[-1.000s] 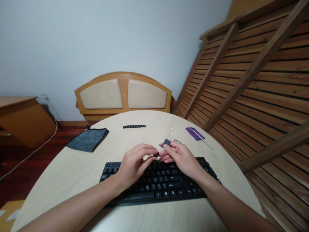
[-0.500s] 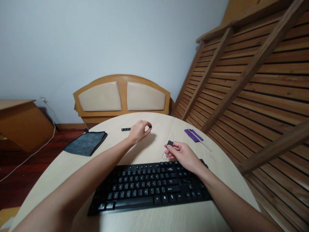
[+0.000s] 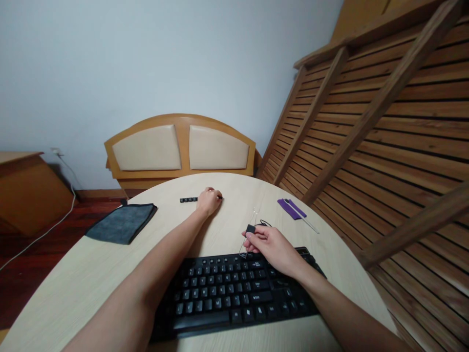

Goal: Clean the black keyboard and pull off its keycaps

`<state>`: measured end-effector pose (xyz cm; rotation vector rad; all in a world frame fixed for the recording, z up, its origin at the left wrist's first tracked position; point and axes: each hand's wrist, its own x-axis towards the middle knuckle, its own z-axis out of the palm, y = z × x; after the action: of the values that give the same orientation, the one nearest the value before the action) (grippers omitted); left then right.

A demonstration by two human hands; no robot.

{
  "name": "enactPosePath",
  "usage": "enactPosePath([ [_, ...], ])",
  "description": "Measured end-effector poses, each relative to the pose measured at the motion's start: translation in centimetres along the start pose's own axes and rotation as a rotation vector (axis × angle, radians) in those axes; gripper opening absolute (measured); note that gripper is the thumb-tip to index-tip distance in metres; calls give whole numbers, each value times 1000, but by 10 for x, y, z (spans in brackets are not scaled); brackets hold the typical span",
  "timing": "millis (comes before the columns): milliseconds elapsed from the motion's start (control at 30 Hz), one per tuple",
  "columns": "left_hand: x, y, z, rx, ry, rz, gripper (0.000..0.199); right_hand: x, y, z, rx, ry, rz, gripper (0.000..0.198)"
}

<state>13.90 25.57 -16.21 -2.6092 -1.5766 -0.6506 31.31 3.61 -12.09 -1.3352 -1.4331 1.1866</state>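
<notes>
My left hand [image 3: 208, 201] is low at the far side of the round table, its fingers pinched on a small black keycap [image 3: 220, 197] at the tabletop. Just left of that hand lies a short row of black keycaps [image 3: 188, 200], partly covered by it. My right hand [image 3: 269, 244] is closed around the black handle of a wire keycap puller [image 3: 250, 229], whose thin wire loops stick out at both ends. Below both hands lies a black keyboard [image 3: 220, 289]; my left forearm and right wrist cover parts of it.
A folded grey cloth [image 3: 122, 224] lies on the left of the table [image 3: 120, 274]. On the right are a purple cloth strip [image 3: 289, 209] and a thin-handled brush [image 3: 309, 224]. A black cable [image 3: 264, 223] shows behind my right hand. Wooden slats [image 3: 384, 146] lean on the right.
My left hand has lowered the keycap from above the table to its surface, at the right of the row. My right hand still grips the puller. The view has shifted slightly.
</notes>
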Motion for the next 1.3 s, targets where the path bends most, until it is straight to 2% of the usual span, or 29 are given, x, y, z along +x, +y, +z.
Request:
enactPosePath([
  [233,5,-11,2,18,-22,15,25,-1,-3,2,-28,-12,7,30],
  [800,6,-10,7,12,16,-45,24,-3,-4,3,-52,-14,-29,34],
  [967,5,-12,4,-3,-6,-47,33,-4,-5,3,-52,-13,-29,34],
  [1167,15,-33,-13,-56,-114,-8,57,-3,-5,2,-37,-15,-21,31],
  [1300,22,-56,-27,-83,-148,-36,46,-3,-5,1,-33,-13,-17,31],
])
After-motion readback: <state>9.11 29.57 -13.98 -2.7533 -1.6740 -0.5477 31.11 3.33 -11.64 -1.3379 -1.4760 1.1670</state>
